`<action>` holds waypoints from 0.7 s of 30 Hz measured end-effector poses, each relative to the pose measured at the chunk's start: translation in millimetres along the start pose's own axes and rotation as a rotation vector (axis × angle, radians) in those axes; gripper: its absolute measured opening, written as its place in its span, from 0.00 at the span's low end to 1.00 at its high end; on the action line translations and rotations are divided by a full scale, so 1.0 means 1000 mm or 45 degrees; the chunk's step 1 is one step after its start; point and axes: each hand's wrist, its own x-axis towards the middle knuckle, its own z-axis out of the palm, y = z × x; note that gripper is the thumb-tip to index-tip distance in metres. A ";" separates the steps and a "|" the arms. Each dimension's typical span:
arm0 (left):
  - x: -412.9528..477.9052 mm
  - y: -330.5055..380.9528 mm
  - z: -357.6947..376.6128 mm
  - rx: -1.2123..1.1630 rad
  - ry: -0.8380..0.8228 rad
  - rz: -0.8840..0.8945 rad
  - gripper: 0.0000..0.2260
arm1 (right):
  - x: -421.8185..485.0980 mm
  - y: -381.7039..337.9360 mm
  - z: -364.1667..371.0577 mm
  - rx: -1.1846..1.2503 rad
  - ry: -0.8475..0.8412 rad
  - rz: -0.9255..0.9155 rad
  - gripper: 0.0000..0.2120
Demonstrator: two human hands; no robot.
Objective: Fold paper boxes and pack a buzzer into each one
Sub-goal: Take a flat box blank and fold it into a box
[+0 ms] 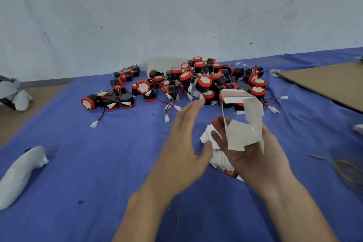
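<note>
Half-formed paper box in my right hand, left hand free beside it.

My left hand [182,141] hovers flat-fingered, holding nothing, just left of the paper box [241,133]. My right hand [261,163] curls round the box from below. Its top flaps stand open, and it looks empty, though blur hides the bottom. It is thin card, light and easily creased, so I judge folded edges the place to pinch. A stack of flat blanks [220,161] lies under that hand. Beyond, the buzzers [198,82] lie heaped on the blue cloth [98,163], wires tangled; I'd lift one by its hard body.
</note>
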 end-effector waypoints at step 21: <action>0.009 0.018 -0.015 -0.636 0.002 -0.292 0.32 | -0.004 0.017 0.025 -1.070 -0.480 -0.685 0.21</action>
